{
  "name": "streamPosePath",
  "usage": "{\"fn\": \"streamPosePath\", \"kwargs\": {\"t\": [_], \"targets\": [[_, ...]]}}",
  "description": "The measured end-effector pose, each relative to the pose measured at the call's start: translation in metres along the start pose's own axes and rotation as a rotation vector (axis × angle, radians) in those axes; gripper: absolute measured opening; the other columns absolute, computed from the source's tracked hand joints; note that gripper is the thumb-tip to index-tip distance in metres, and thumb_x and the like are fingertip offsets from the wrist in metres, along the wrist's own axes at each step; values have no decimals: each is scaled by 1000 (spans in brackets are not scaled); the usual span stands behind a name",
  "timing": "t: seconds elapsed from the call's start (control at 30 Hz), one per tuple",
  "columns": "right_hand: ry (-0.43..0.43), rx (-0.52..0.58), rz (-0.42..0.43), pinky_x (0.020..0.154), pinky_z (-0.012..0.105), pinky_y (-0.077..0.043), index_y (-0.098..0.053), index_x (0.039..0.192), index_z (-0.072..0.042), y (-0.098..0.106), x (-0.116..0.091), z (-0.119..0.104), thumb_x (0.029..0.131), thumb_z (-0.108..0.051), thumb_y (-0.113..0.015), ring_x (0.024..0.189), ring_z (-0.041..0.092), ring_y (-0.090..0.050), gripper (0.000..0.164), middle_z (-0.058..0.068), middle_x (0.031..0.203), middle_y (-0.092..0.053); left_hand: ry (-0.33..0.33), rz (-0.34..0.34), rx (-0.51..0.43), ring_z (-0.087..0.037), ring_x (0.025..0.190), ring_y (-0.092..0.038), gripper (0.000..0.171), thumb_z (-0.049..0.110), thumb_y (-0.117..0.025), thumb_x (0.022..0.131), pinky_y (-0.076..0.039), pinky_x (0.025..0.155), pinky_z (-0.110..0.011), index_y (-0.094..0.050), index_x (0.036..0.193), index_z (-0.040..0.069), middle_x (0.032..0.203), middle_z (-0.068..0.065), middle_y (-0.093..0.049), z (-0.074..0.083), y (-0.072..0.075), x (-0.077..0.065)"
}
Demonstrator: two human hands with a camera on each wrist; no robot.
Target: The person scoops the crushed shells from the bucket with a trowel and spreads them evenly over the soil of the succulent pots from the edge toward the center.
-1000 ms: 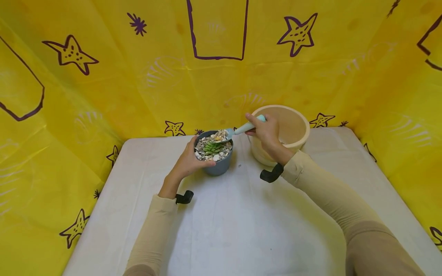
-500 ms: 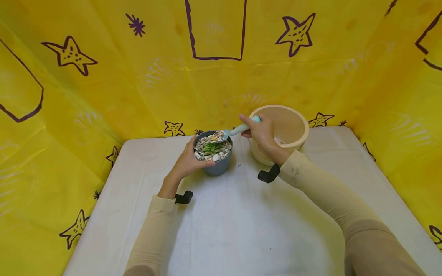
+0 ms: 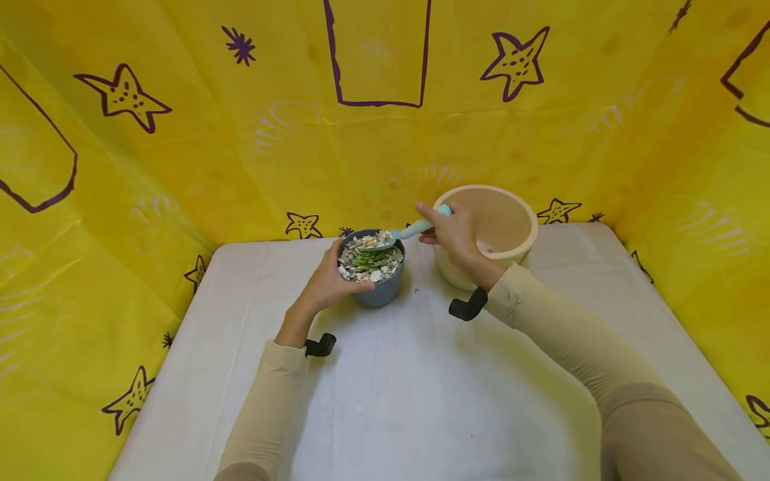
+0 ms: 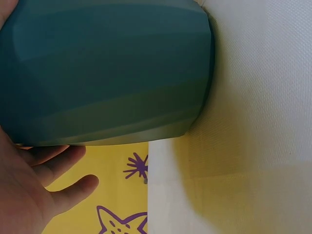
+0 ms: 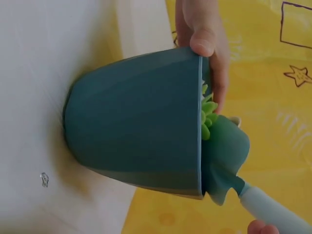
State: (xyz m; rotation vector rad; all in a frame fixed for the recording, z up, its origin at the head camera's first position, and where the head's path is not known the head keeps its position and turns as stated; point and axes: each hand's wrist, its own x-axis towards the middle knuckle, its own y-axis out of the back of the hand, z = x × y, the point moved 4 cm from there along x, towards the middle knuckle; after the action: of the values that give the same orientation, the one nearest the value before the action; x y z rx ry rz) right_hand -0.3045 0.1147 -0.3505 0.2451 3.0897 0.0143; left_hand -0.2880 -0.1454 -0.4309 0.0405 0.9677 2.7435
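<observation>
A blue-grey plant pot (image 3: pixel 379 294) stands on the table, filled with pale pebbles (image 3: pixel 375 275) around a small green succulent (image 3: pixel 365 260). My left hand (image 3: pixel 327 280) grips its left side, thumb near the front rim; in the left wrist view, several fingertips (image 4: pixel 73 158) show beside the wall. Between the fingers and thumb of my right hand (image 3: pixel 458 235) is the handle of a light-blue hand trowel (image 3: pixel 418 227). The trowel's blade lies over the pot's far right rim with pebbles on it. In the right wrist view the blade (image 5: pixel 229 146) sits beside the green leaves.
Just right of the pot stands a larger cream planter (image 3: pixel 511 254), partly behind my right hand, with some bits inside. A tiny scrap (image 3: pixel 416 290) lies on the white tabletop (image 3: pixel 385 401). Yellow printed cloth (image 3: pixel 385 147) encloses the back and sides.
The right hand and trowel have shifted slightly left, the handle a little lower. The pebble heap at the blade looks flatter. The left hand and the pot stay in place.
</observation>
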Motion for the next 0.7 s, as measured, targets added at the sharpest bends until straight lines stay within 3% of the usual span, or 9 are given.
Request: {"fn": "streamPosePath", "kwargs": {"t": [0.37,0.7], "targets": [[-17,-16,2,54,29,-58,-55,89,-8,3,1,-4,82,-39,-77,51,15,-69,39,1,63,-69,0,5,-9,-34,146,-26,130,61,-84,63,-29,114,-59,-4,158,20,161,-13,-18,-2,0,0],[-2,-32,2,54,33,-58,-59,87,-6,10,0,-15,83,-39,-76,50,19,-69,38,3,61,-69,22,-5,-4,-35,147,-24,132,62,-84,62,-28,114,-60,-3,158,21,162,-13,-16,-2,0,1]]}}
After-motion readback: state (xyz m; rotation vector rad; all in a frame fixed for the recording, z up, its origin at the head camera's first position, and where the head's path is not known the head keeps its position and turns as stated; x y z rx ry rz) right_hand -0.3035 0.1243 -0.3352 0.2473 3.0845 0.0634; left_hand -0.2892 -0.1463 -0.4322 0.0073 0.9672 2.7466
